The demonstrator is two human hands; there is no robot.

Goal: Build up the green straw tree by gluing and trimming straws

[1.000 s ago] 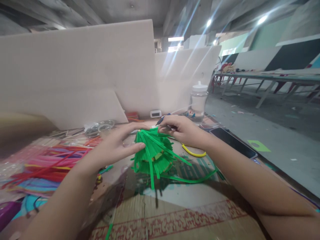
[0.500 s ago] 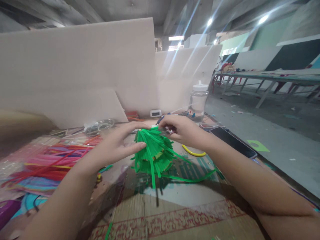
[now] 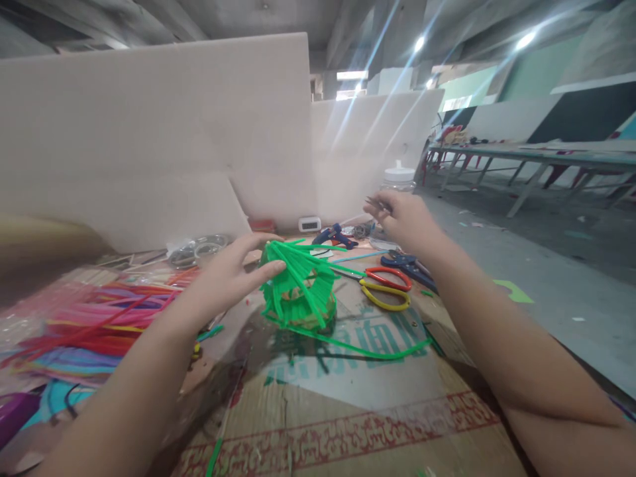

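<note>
A cone-shaped green piece built of fuzzy pipe cleaners [image 3: 298, 291] stands on the printed cardboard, several strands hanging loose and a gap showing in its side. My left hand [image 3: 248, 265] grips its top from the left, thumb in front and fingers behind. Up and to the right, clear of the piece, my right hand [image 3: 400, 215] is raised before the bottle with its fingers closed; a small dark thing shows at the fingertips, too blurred to name. Right of the green piece lie scissors [image 3: 389, 308] with one red and one yellow handle. One long green strand [image 3: 382, 355] trails across the cardboard [image 3: 348, 411].
Colourful pipe cleaners [image 3: 109, 318] are heaped at left. Behind the work are a coil of clear tape or wire [image 3: 199, 248], a blue glue gun [image 3: 338, 236], a small white display [image 3: 309, 224] and a lidded bottle [image 3: 399, 175]. Blue-handled pliers [image 3: 410, 266] lie beside my right forearm. White boards [image 3: 163, 132] stand behind.
My right hand has lifted away from the green piece, up and right, uncovering the scissors and glue gun. The green piece has turned and shifted slightly left in my left hand.
</note>
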